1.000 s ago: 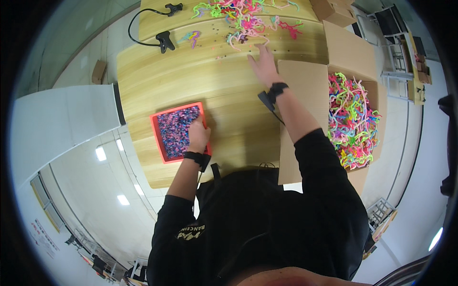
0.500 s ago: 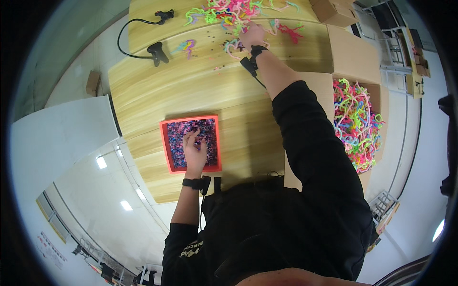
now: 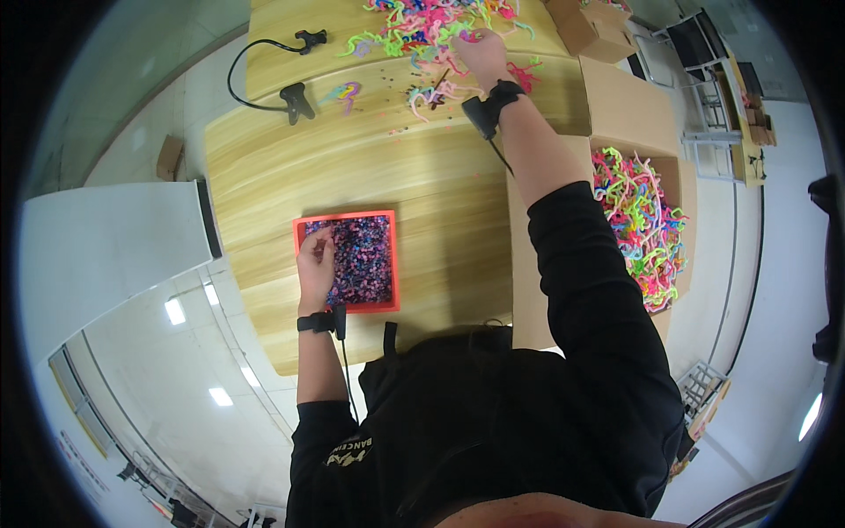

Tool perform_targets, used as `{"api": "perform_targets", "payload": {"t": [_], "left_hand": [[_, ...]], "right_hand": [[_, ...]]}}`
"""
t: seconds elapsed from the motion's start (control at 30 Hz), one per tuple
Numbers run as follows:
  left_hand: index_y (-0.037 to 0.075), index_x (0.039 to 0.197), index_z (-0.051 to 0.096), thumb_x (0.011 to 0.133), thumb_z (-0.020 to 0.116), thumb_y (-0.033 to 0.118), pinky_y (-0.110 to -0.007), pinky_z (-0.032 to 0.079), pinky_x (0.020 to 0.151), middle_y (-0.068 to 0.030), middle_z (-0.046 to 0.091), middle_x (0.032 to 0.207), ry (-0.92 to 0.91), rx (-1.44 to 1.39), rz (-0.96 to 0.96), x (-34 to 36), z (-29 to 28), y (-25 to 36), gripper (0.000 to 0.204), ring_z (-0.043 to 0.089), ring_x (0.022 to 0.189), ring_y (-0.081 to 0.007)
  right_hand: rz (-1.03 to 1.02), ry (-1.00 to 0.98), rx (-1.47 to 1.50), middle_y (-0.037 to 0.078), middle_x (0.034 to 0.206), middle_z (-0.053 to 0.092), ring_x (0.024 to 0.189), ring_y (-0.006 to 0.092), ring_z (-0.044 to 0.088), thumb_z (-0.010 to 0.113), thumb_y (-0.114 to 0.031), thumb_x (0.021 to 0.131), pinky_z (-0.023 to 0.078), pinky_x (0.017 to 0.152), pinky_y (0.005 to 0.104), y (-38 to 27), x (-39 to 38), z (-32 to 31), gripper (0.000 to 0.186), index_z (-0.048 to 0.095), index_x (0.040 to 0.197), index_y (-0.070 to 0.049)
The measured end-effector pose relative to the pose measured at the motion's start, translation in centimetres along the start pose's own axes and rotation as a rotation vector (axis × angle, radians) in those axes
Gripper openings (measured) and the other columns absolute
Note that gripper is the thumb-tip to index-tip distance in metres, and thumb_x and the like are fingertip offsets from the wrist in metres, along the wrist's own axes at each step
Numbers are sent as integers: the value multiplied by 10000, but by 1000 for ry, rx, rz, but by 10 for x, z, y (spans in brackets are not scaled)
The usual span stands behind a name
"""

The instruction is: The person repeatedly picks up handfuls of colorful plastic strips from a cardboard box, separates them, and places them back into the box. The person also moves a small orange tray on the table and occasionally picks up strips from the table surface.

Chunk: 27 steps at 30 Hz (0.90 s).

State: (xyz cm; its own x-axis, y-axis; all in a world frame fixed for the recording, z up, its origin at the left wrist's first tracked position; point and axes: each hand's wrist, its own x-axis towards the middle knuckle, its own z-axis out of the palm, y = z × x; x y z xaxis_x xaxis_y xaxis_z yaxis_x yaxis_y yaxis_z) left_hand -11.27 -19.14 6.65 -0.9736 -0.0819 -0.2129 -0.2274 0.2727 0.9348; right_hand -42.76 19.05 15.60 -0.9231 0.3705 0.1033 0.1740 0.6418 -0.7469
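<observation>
A red-orange square tray (image 3: 394, 264) stands on the table, filled with small purple, blue and pink beads (image 3: 363, 255). Over its left side is my left hand (image 3: 315, 271), fingers curled in and the thumb near them; whatever they may pinch is too small to see. At the far side of the table, my right hand (image 3: 483, 58) is closed at the edge of a tangled pile of bright, wavy strands (image 3: 421, 28). What lies inside its fingers is hidden. Pink strands (image 3: 429, 95) and dark specks lie just to its left on the near tabletop.
An open cardboard box (image 3: 547, 158) full of similar strands (image 3: 641, 220) stands right, under my right arm. A black cable with clamps (image 3: 297, 103) lies far left, beside a purple-yellow strand bundle (image 3: 348, 95). A smaller carton (image 3: 598, 33) sits far right. A seam crosses the wooden table (image 3: 440, 185).
My left hand has moved left from the tray's middle to its left side, its fingers more curled. My right hand has shifted slightly right and farther away, along the strand pile.
</observation>
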Motion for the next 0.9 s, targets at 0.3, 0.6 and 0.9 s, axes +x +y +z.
{"api": "perform_targets", "payload": {"t": [0.3, 0.6, 0.9], "left_hand": [[-9, 1161, 643, 956, 605, 66, -242, 508, 746, -42, 667, 918, -122, -36, -114, -38, -8, -15, 222, 612, 823, -97], [14, 1177, 641, 934, 643, 86, -252, 515, 756, -56, 672, 942, -237, 23, 147, -31, -1, 58, 254, 613, 818, -97], [28, 1398, 446, 925, 643, 105, -341, 481, 944, -175, 575, 1270, -461, -379, 412, -73, 107, 233, 518, 558, 1192, -222]], "right_hand": [[-62, 0, 57, 109, 799, 696, 707, 165, 670, 777, -312, 775, 533, 627, 329, -11, 17, -30, 503, 634, 1103, 42], [55, -289, 654, 9, 786, 641, 681, 74, 574, 676, -196, 900, 457, 627, 237, -50, -121, -152, 209, 633, 979, -7], [222, -379, 1036, 63, 1125, 616, 986, 137, 636, 533, -89, 982, 552, 830, 268, -41, -313, -234, 266, 535, 1231, 4]]}}
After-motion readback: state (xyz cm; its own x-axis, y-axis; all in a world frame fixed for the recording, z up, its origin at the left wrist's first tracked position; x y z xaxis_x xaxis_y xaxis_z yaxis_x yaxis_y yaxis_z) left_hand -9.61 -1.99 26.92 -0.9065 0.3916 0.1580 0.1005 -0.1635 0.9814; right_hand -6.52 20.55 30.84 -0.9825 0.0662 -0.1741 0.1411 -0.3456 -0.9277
